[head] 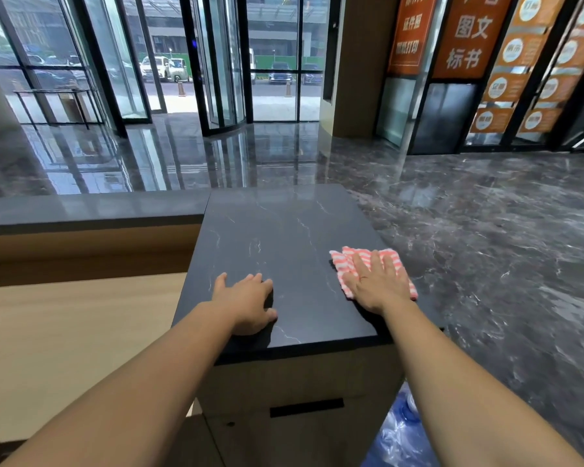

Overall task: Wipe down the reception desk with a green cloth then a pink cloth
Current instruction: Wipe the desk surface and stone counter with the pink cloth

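The reception desk has a dark marble top [284, 230] with thin white veins. A pink and white striped cloth [343, 259] lies near the top's right edge. My right hand [373, 284] presses flat on that cloth with straight, spread fingers. My left hand [246, 303] rests on the bare marble near the front left corner, fingers slightly bent and holding nothing. No green cloth is in view.
A lower wooden counter [81, 348] lies to the left, with a raised dark ledge [91, 210] behind it. Below the desk top is a wooden front with a dark slot [305, 407]. A blue plastic bag [402, 433] sits on the floor at the right. Glossy lobby floor [486, 247] surrounds the desk.
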